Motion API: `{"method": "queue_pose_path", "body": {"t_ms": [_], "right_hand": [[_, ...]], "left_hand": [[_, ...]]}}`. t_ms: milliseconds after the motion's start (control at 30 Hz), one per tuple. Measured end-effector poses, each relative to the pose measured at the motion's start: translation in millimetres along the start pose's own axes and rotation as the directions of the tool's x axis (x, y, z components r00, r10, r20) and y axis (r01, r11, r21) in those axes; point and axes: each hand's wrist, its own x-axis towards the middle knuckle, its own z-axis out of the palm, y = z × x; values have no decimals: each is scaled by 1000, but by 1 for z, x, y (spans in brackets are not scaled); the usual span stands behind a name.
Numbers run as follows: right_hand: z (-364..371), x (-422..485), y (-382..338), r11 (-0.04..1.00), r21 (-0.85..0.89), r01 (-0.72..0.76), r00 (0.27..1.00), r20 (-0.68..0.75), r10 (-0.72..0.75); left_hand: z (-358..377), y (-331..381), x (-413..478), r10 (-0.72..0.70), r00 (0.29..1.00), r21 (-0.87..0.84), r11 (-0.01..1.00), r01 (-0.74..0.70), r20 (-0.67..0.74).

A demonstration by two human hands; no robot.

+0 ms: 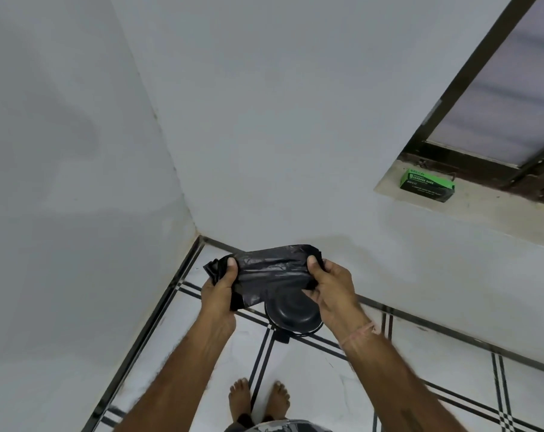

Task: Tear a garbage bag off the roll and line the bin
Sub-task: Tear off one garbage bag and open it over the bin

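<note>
A crumpled black garbage bag (272,269) is stretched between both hands at about waist height. My left hand (219,291) grips its left end, thumb on top. At the right end my right hand (330,289) pinches the bag the same way. Below the bag, on the floor, stands a small black bin (292,313) with its domed lid shut; the bag and my right hand hide part of it. A green box of garbage bags (426,184) lies on the window sill at the upper right.
The bin stands near a corner of two pale walls (264,135). The floor is white tile with black stripes (311,378). My bare feet (258,400) are just behind the bin. A dark-framed window (498,104) sits above the sill.
</note>
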Motion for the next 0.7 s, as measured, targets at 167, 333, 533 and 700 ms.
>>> {"method": "queue_pose_path", "body": {"t_ms": [167, 333, 533, 700], "right_hand": [[-13, -7, -7, 972, -206, 115, 993, 42, -108], [-14, -15, -19, 942, -290, 169, 979, 157, -127], [-13, -19, -33, 918, -323, 229, 955, 256, -148], [-27, -21, -43, 922, -348, 167, 931, 363, -32]], "left_hand": [[-15, -5, -1, 24, 1000, 196, 980, -25, 8], [3, -7, -17, 471, 871, 616, 647, -449, 140], [49, 3, -44, 252, 759, 441, 687, -578, 601], [59, 0, -42, 292, 828, 379, 782, -495, 479]]}}
